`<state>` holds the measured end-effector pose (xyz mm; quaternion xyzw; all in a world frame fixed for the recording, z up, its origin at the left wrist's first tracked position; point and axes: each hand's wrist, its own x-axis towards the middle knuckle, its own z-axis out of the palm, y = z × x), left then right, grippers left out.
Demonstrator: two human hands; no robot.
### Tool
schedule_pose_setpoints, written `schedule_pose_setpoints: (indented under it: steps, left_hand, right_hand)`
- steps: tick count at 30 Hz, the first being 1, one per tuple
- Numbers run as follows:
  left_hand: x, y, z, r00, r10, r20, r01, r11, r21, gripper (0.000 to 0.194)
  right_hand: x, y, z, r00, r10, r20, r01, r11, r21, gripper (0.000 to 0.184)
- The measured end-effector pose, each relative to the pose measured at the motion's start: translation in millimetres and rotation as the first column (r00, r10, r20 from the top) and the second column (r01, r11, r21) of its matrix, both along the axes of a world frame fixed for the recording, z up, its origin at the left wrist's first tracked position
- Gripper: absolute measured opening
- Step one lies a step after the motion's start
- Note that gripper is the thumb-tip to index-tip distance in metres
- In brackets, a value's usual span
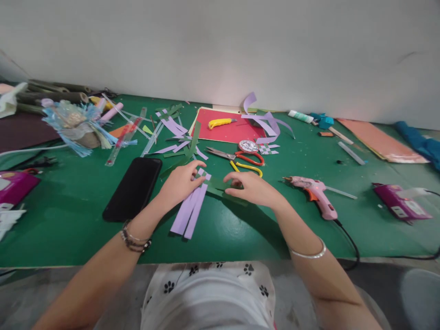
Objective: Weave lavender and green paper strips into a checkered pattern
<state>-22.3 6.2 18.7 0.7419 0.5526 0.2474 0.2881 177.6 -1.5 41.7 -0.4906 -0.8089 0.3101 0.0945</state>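
My left hand is closed, thumb and fingers pinching the top of a small weave of lilac strips and green strips. The lilac tails hang toward me, two broad ends side by side on the table. From the weave a green paper strip runs right and passes under my right hand. That hand is curved with a gap between index finger and thumb, its thumb lying at the strip. Another green strip slants up behind my left hand.
Around lie a black phone, scissors, a yellow cutter on red paper, a tape roll and a pink glue gun with its cord. A ruler, paper scraps and a purple box lie further out.
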Motion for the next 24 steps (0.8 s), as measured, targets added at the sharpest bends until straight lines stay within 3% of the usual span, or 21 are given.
schedule_pose_setpoints:
  steps: [2, 6, 9, 13, 16, 19, 20, 21, 23, 24]
  left_hand:
    - [-1.1, -0.4, -2.2, 0.985, -0.014, -0.170, 0.020, 0.999, 0.031, 0.031]
    - [-1.0, -2.7, -1.6, 0.936, -0.054, -0.348, 0.079, 0.995, 0.057, 0.018]
    - [0.4, -3.6, 2.3, 0.955, -0.042, -0.295, 0.053, 0.998, 0.030, 0.016]
    - [4.5, -4.4, 0.8, 0.995, -0.035, -0.092, 0.036, 0.999, 0.011, 0.016]
    - [7.2, -6.1, -4.7, 0.983, -0.048, -0.175, 0.048, 0.999, -0.003, 0.014]
    - [8.4, -7.1, -7.8, 0.932, -0.058, -0.357, 0.084, 0.995, 0.059, 0.014]
    - [8.9, -7.1, -8.0, 0.920, -0.068, -0.386, 0.115, 0.988, 0.100, 0.015]
    - [9.5, -7.1, -8.0, 0.914, -0.096, -0.394, 0.161, 0.978, 0.135, 0.016]
    - [11.3, -7.3, -7.9, 0.907, -0.206, -0.367, 0.281, 0.945, 0.165, 0.021]
    - [12.3, -7.9, -8.0, 0.894, -0.277, -0.352, 0.347, 0.925, 0.155, 0.023]
  right_hand:
    - [-1.2, -0.3, -3.4, 0.998, -0.008, 0.063, 0.000, 0.992, 0.123, 0.023]
    - [1.4, -0.6, 0.4, 1.000, -0.018, -0.003, 0.018, 0.956, 0.292, 0.017]
    - [9.0, -0.1, 11.2, 0.990, -0.091, -0.110, 0.122, 0.941, 0.315, 0.016]
    - [23.3, -5.4, 25.3, 0.952, -0.226, -0.208, 0.293, 0.869, 0.399, 0.017]
    - [38.4, -18.5, 30.8, 0.905, -0.335, -0.263, 0.420, 0.799, 0.430, 0.017]
    - [59.2, -36.4, 31.3, 0.820, -0.491, -0.293, 0.572, 0.698, 0.431, 0.019]
    - [67.1, -42.7, 30.5, 0.775, -0.560, -0.294, 0.629, 0.635, 0.448, 0.019]
    - [75.3, -48.8, 29.3, 0.717, -0.650, -0.252, 0.677, 0.564, 0.473, 0.020]
    - [92.0, -61.0, 25.6, 0.523, -0.837, -0.159, 0.730, 0.344, 0.591, 0.021]
    - [100.3, -66.8, 22.9, 0.422, -0.904, -0.074, 0.719, 0.283, 0.635, 0.025]
